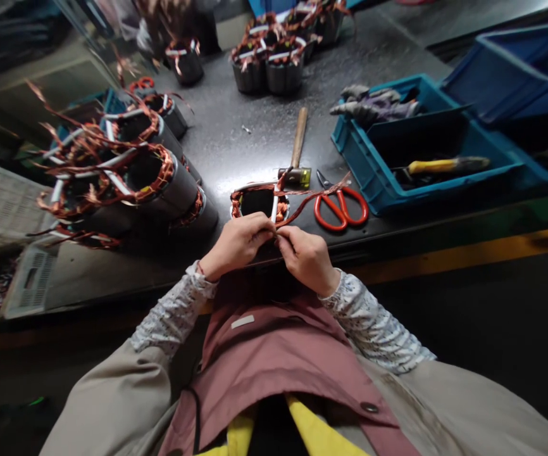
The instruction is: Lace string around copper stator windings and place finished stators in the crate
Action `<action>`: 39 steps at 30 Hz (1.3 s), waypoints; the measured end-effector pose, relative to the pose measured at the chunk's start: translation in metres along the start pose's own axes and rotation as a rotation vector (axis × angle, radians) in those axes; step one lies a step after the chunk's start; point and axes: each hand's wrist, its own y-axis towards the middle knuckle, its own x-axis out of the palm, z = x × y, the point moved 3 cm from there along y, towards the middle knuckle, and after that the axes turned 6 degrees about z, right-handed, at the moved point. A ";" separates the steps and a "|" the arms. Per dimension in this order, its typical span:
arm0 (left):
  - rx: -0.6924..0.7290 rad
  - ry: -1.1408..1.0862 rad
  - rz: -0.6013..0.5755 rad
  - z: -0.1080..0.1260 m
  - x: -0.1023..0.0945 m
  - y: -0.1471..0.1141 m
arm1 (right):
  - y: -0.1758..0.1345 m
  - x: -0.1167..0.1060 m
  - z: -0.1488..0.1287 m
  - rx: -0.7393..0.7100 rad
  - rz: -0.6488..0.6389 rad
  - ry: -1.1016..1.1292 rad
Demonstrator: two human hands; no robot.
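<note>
A motor stator (236, 206) with copper windings stands at the table's front edge, directly beyond my hands. From its top a white sleeve (274, 204) runs down to the fingertips of my left hand (245, 242), which are pinched on it. My right hand (306, 254) is closed with thumb and forefinger on a thin copper wire end just beside the left fingertips. The exact grip is partly hidden by the fingers. Loose copper leads (309, 197) stretch from the stator to the right, over red-handled scissors (341, 209). A hammer (298, 142) lies behind the stator.
Several wound stators (160, 183) are stacked at left, their leads sticking out. More stators (283, 69) stand at the back. Blue bins (378, 190) at right hold gloves (378, 104) and a yellow-handled tool (445, 166). Another person's hand (160, 19) shows blurred at the back left.
</note>
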 end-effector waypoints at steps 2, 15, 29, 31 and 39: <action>-0.074 -0.167 -0.090 -0.002 -0.004 0.005 | 0.000 0.002 0.000 0.024 0.021 0.030; -0.243 -0.117 -0.168 0.003 -0.003 0.010 | -0.003 -0.003 -0.008 -0.081 0.072 -0.105; -0.075 -0.260 0.012 -0.004 0.002 -0.005 | -0.011 -0.011 -0.010 0.703 -0.063 0.484; 0.061 -0.223 0.043 -0.006 0.002 -0.006 | -0.020 -0.006 -0.010 1.015 -0.070 0.761; 0.349 0.258 0.126 0.007 0.003 -0.015 | -0.031 -0.005 -0.022 1.310 -0.130 0.998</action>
